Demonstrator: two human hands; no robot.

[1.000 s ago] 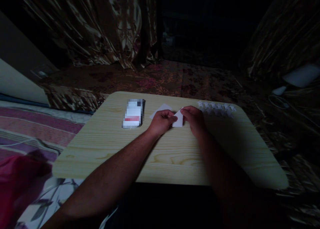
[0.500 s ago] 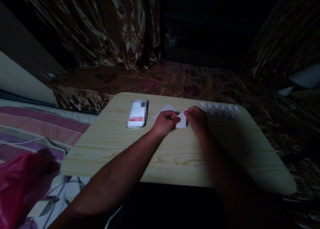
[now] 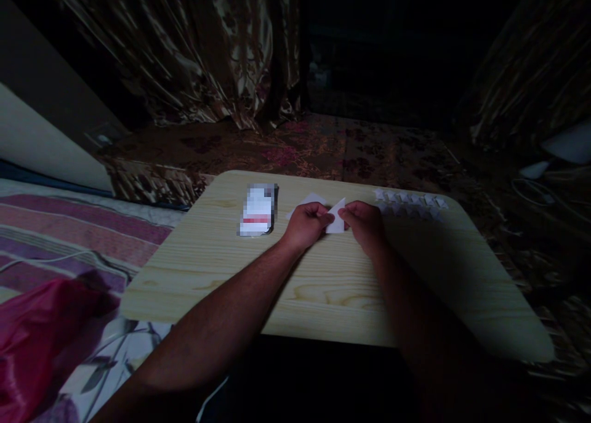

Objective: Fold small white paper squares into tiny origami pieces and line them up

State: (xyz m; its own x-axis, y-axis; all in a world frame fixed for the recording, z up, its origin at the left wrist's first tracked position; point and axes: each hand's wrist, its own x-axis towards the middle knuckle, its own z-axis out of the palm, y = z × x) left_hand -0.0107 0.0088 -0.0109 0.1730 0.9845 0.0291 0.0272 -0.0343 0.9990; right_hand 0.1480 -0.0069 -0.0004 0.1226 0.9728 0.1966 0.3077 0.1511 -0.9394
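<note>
A small white paper piece (image 3: 337, 220), folded to a pointed shape, is pinched between my left hand (image 3: 307, 223) and my right hand (image 3: 364, 223) just above a light wooden table (image 3: 332, 287). Both hands grip its edges, thumbs and fingers closed on it. Another flat white paper sheet (image 3: 308, 200) lies on the table behind my left hand, partly hidden by it. A row of several small folded white paper pieces (image 3: 410, 202) lies at the table's far right.
A small pack with a red stripe (image 3: 258, 209) lies left of my hands. A striped mattress (image 3: 69, 232) and pink cloth (image 3: 41, 330) lie on the left. Shiny curtains (image 3: 194, 53) hang behind, and a patterned carpet (image 3: 323, 146) covers the dim floor.
The paper has been folded narrower between my fingers, from a wider flap to a pointed shape. The view has shifted slightly, so the table sits a little further right.
</note>
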